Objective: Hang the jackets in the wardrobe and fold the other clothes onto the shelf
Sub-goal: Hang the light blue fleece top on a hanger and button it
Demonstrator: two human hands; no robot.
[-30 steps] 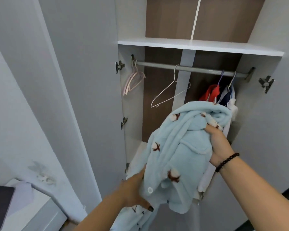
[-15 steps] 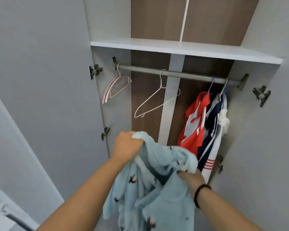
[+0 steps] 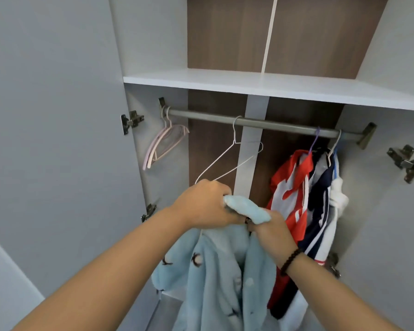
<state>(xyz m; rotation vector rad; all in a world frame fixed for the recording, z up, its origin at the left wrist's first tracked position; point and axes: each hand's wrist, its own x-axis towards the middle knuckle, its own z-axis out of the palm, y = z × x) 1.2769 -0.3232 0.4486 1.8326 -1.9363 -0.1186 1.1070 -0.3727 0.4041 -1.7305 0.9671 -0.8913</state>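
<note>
Two hands meet at the collar of a pale blue fleece jacket [image 3: 215,278] in front of the open wardrobe [image 3: 153,56]. The left hand [image 3: 206,204] has its grip closed round a bunched fold of the blue fabric, fingers curled over the top of it; the right hand [image 3: 270,228], just beside and touching the same fold, pinches the cloth from below, with a dark bead bracelet [image 3: 290,261] on its wrist. The jacket hangs down from both grips, its front open, white buttons and small dark-brown motifs showing on the fleece.

Just behind the left hand hangs a white wire hanger [image 3: 232,161], hooked on the grey rail [image 3: 261,123] near its middle — its lower left corner sits right at the knuckles, though whether the hand touches it cannot be told. At the rail's left end hang pink plastic hangers [image 3: 164,144], bare. Toward the right end, a red-and-white jacket [image 3: 289,199] and a navy-and-white jacket [image 3: 320,206] hang side by side, pressed together, close to the right hand.

Above the rail runs a white shelf [image 3: 273,87] across the whole width. Both doors stand open — metal hinges [image 3: 130,120] show on the left side and on the right.
</note>
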